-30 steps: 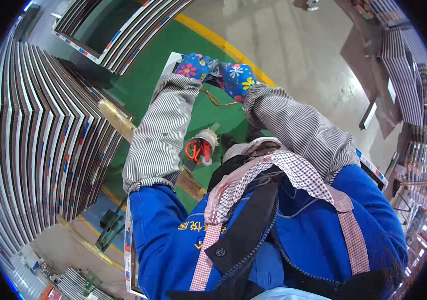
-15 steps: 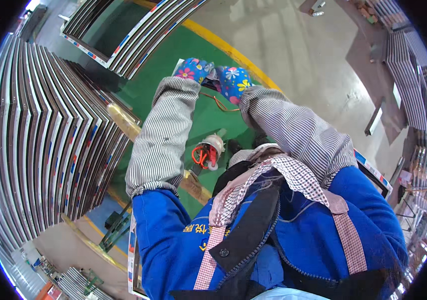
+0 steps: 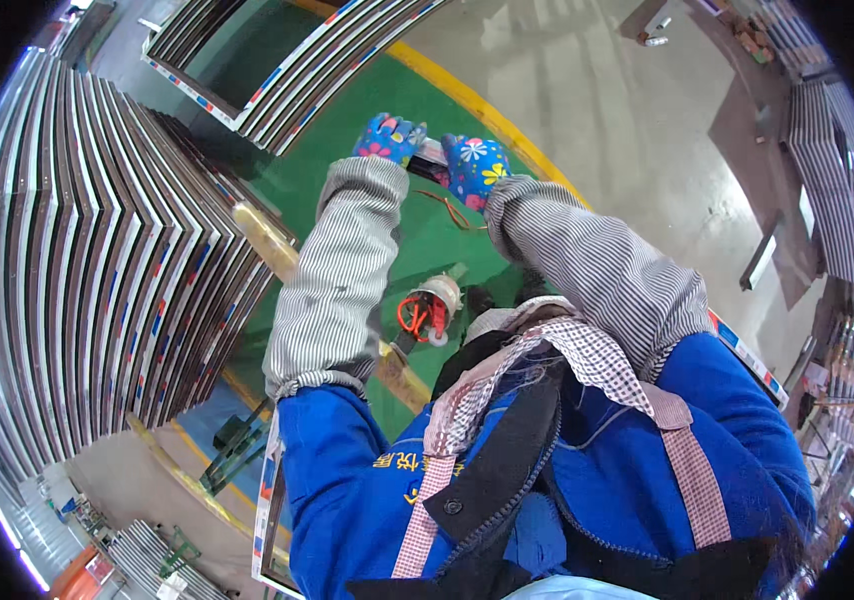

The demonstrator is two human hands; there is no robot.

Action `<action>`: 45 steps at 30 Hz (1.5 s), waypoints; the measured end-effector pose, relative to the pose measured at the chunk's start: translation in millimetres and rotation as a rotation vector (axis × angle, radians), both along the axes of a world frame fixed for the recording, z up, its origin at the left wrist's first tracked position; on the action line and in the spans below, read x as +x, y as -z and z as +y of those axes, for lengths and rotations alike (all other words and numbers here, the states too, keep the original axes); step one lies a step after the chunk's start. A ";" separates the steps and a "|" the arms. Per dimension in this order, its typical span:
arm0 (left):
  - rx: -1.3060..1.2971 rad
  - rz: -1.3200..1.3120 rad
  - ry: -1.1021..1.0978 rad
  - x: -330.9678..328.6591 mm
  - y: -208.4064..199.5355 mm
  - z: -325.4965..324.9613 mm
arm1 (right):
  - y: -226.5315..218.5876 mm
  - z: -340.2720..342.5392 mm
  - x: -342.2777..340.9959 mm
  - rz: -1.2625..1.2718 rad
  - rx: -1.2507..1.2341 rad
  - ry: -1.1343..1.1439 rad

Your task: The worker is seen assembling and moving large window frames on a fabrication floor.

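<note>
My left hand [image 3: 389,139], in a blue glove with coloured flowers, is closed at the upper middle of the view. My right hand [image 3: 476,169], in a matching glove, is closed just to its right and a little nearer. Between them shows a short dark strip-like piece [image 3: 430,160] with a greyish upper face. Both hands grip it, one at each end; the gloves cover the rest, so its exact kind cannot be told. Below it, thin brown cords [image 3: 453,212] hang or lie over the green floor.
Stacked frames [image 3: 77,270] fill the left side, and more frames [image 3: 287,75] stand at the far left. A whitish bucket [image 3: 441,293] with red-handled tools is near my legs. A yellow bar [image 3: 265,240] lies beside the left stack. Long profiles [image 3: 827,180] stand at the right.
The view has shifted slightly, so the surroundings sit a little farther right and lower. The gap between my hands looks slightly wider, showing more of the dark piece. Both hands stay closed.
</note>
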State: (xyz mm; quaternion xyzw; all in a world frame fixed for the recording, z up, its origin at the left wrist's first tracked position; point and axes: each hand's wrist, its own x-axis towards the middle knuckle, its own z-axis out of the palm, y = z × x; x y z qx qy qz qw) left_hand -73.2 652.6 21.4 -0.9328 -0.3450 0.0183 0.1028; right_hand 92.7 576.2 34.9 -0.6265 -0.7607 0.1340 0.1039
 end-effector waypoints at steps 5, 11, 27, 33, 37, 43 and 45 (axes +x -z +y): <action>-0.113 0.068 -0.083 0.6 -3.1 0.3 | 11.5 19.2 -15.5 0.034 0.003 -0.039; -0.117 0.066 -0.136 1.6 21.2 13.4 | 5.3 17.2 -20.4 -0.001 -0.012 -0.010; -0.519 -0.457 -0.962 1.9 -5.7 -48.3 | 3.8 35.7 -36.0 -0.019 0.018 -0.004; -0.534 -0.425 -1.026 8.8 -19.4 -32.5 | 6.2 39.6 -46.7 -0.024 0.003 0.015; -0.559 -0.381 -1.014 9.5 -19.1 -34.4 | 8.1 42.5 -45.6 -0.007 0.005 0.041; -0.352 -0.369 -0.998 -2.8 -7.6 -68.0 | 19.6 21.3 -41.8 0.091 0.177 0.004; -0.149 -0.383 -0.989 -26.2 13.2 -95.2 | 17.0 -16.8 -48.7 0.249 0.603 -0.084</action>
